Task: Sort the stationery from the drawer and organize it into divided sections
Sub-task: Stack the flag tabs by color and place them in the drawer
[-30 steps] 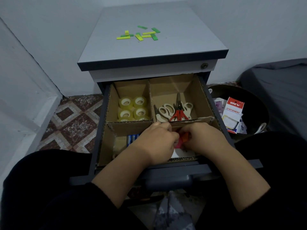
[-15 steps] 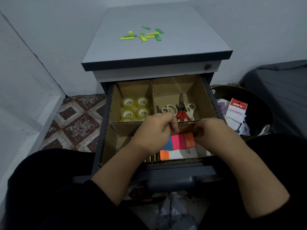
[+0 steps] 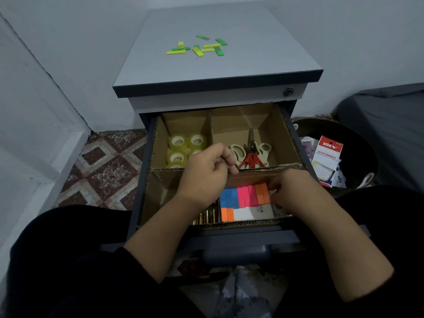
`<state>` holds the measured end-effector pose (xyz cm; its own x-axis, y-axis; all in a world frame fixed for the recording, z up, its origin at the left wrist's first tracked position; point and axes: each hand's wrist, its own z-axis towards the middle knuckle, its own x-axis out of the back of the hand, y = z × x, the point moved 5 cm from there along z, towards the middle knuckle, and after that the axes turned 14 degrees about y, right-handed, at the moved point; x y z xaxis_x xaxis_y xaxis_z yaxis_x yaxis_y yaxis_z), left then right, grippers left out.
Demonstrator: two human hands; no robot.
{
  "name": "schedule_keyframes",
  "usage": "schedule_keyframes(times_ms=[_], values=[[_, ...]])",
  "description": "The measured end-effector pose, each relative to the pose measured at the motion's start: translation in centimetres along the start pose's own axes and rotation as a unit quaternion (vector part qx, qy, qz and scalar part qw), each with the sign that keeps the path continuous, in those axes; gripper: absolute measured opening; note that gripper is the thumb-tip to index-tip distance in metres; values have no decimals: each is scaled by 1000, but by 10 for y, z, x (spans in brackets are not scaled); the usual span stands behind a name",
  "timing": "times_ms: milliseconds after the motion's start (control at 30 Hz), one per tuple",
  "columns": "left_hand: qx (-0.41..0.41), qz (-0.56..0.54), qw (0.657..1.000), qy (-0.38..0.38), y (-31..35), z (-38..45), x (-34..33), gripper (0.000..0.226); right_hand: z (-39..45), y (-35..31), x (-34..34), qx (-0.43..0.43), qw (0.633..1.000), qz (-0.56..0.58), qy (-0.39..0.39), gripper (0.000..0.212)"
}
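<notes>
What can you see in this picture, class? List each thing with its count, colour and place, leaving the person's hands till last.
Cabinet: one, grey, against the wall.
Drawer: one, open, with cardboard dividers.
Green strips: about ten, green and yellow, on the cabinet top.
Tape rolls: at least four, clear yellowish, back left section.
Scissors: several pairs, white and red handles, back right section.
Sticky notes: blue, pink and orange pads, front right section.
Batteries: count unclear, gold ends, front left section.
Bin: one, dark, right of the drawer, holding packaging.
Left hand: curled, above the middle divider.
Right hand: fingers at the orange pads.
</notes>
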<state>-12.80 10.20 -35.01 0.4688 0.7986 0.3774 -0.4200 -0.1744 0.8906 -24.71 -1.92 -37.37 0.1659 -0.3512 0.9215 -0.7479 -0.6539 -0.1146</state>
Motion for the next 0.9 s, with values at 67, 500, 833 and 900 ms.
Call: schedule_keyframes(times_ms=[67,500,833,900], values=[[0,2,1000,-1,0,0,0,42,1,-2,1,0,999,-8,-34,37],[-48,4,994,-99,3,-6,-9,40,4,13,-6,-56,978,151,130,18],[-174,326,881,-294,1,-25,-41,29,17,11,-17,-47,973,157,161,13],[-185,340,874,-294,2,-25,-42,29,19,10,-17,-41,973,159,164,15]])
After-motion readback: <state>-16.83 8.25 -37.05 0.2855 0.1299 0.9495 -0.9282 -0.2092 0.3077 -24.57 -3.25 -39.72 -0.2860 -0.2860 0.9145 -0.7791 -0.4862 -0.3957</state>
